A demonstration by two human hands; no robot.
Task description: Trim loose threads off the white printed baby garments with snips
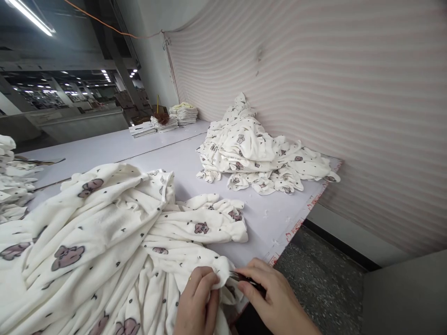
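My left hand (197, 300) is closed on the edge of a white printed garment (206, 265), soft fabric with purplish animal figures and small dark marks. In my right hand (268, 293) is a pair of dark thread snips (253, 283), partly hidden by the fingers. Their metal tips touch or nearly touch the fabric edge beside my left fingers. More of the same white cloth (104, 232) lies bunched across the table's near left, running under my left hand.
A heap of similar garments (247, 144) sits farther back on the pale table (188, 167). Folded stacks (183, 114) stand at the far edge, and another white pile (12, 186) at far left. Striped sheeting (314, 83) hangs on the right, above a speckled floor (314, 260).
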